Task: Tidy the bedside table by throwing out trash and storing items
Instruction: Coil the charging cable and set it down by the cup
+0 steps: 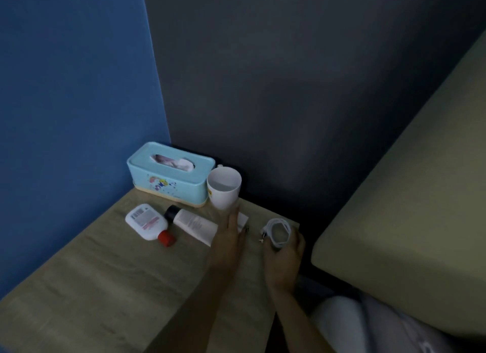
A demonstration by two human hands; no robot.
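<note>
On the wooden bedside table, my left hand lies stretched out flat. Its fingers rest on a white slip of paper and its fingertips reach the base of a white cup. It grips nothing that I can see. My right hand is closed around a coiled white cable at the table's right edge, with the plug ends sticking out to the left. A white tube with a black cap and a white bottle with a red cap lie left of my left hand.
A light blue tissue box stands in the back corner against the blue wall and the dark wall. A bed with a yellowish mattress borders the table on the right. A narrow dark gap separates the two.
</note>
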